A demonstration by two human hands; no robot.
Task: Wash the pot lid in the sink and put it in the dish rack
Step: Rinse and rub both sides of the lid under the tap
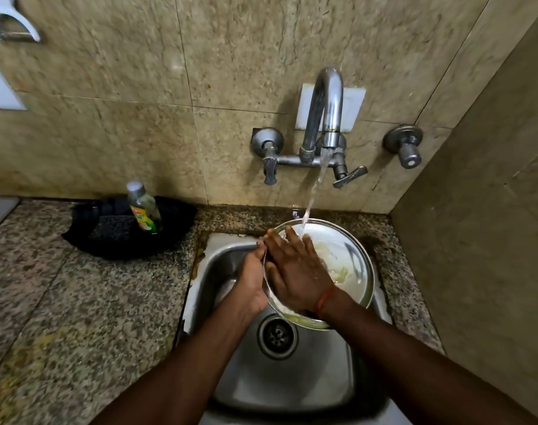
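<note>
A round steel pot lid (350, 265) is held tilted over the steel sink (292, 378), its inner face toward me with pale residue on it. My left hand (252, 280) grips the lid's left rim from behind. My right hand (295, 271) lies flat on the lid's inner face, fingers spread. Water runs from the tap (326, 111) onto the lid's upper edge near my right fingertips. No dish rack is in view.
A black tray (114, 237) on the granite counter (77, 302) left of the sink holds a dish soap bottle (145, 210) and a dark scrub pad (111, 228). Tap handles (350, 176) and a wall valve (407, 148) stick out of the tiled wall. A side wall closes off the right.
</note>
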